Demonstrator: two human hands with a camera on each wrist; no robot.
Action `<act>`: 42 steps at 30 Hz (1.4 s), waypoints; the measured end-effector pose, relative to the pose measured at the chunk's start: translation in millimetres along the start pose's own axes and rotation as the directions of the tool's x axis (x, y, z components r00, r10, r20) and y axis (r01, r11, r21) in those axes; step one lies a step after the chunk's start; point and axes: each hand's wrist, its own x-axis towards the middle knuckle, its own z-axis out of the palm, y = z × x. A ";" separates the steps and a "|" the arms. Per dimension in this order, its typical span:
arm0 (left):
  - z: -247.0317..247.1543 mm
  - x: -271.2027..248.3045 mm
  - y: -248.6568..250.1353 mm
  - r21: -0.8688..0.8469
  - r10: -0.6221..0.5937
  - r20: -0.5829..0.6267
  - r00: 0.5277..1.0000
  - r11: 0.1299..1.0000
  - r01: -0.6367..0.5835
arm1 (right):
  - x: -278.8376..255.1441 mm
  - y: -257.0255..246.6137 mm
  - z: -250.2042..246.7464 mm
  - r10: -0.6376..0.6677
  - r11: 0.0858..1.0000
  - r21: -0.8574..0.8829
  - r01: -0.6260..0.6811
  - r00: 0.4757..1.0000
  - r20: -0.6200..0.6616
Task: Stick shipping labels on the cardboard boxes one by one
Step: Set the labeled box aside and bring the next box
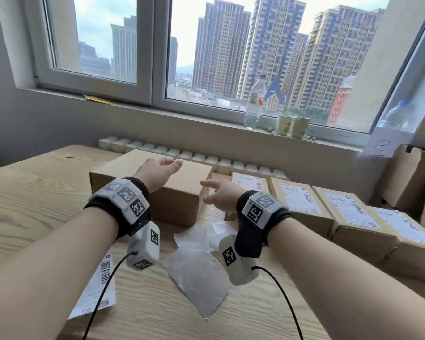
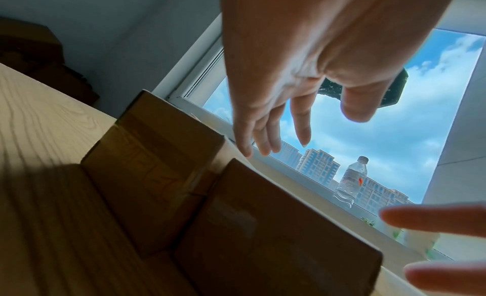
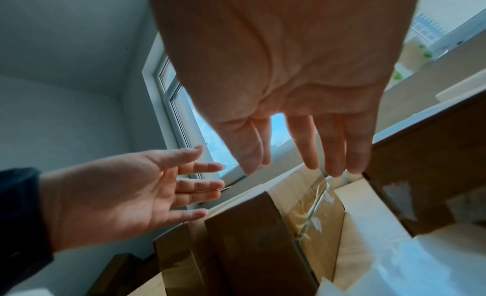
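Observation:
A plain brown cardboard box (image 1: 172, 197) lies on the wooden table (image 1: 35, 200) in front of me, with no label on the faces that show. My left hand (image 1: 168, 165) hovers just above its top, fingers relaxed and empty. My right hand (image 1: 209, 192) is at the box's right end, fingers straight, holding nothing. The left wrist view shows the left hand (image 2: 307, 134) spread above the box (image 2: 263, 227). In the right wrist view the right hand (image 3: 289, 169) hangs over the taped box (image 3: 249, 238). A printed shipping label sheet (image 1: 96, 285) lies at the near left.
Several labelled boxes (image 1: 302, 204) stand in a row on the right. Peeled backing paper (image 1: 196, 266) lies between my forearms. A water bottle (image 1: 254, 104) and two paper cups (image 1: 292, 125) stand on the windowsill. More cardboard (image 1: 410, 177) leans at the far right.

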 end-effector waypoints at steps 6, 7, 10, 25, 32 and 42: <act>2.3 8.6 -10.4 -0.075 -0.006 0.040 0.999 0.997 0.009 | 23.2 -7.6 22.6 -0.010 0.998 -0.064 0.009 1.000 -0.006; 3.4 9.3 -10.6 -0.071 -0.009 0.044 0.999 0.997 0.012 | 25.4 -7.1 23.9 -0.011 0.998 -0.056 0.010 1.000 -0.015; 4.6 14.3 -12.0 -0.079 -0.011 0.037 0.999 0.997 0.014 | 30.6 -7.4 22.9 -0.003 1.000 0.014 0.004 0.996 -0.084; 3.0 15.3 0.1 -0.079 -0.107 -0.019 0.994 0.991 0.105 | 39.5 -4.1 20.9 0.211 0.850 0.522 -0.067 0.952 -0.221; -14.8 -4.4 36.7 -0.305 -0.029 -0.241 0.970 0.951 -0.047 | 11.1 -8.0 -9.4 0.197 0.640 0.761 0.103 0.936 -0.292; -2.0 -65.2 77.4 -0.453 -0.061 -0.167 0.984 0.891 -0.021 | -74.4 7.2 -65.0 0.169 0.471 0.862 0.186 0.940 -0.295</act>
